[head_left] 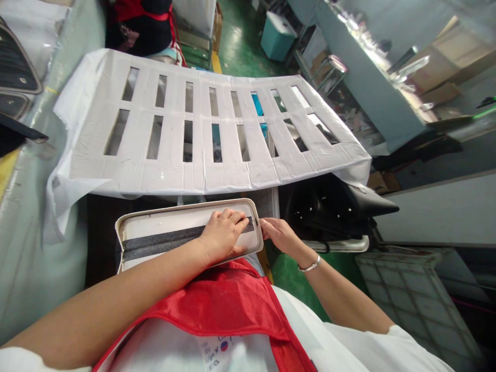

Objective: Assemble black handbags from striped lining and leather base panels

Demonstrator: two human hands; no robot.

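Note:
A shallow white tray-like piece (155, 222) with rounded corners and a raised rim rests at my lap, a dark grey strip (158, 244) running lengthwise inside it. My left hand (223, 233) lies inside near its right end, fingers bent over the end of the strip. Outside the right rim is my right hand (276, 231), its fingers pinched together against the edge near the corner. Whatever may be between those fingertips is too small to make out.
Beyond the piece stands a white-covered rack (174, 173) with two rows of slots. Black molded parts (321, 206) lie at the right, above a white-railed frame. A person in black and red (143, 31) is behind the rack. A grey-green covered table (65, 124) borders the left.

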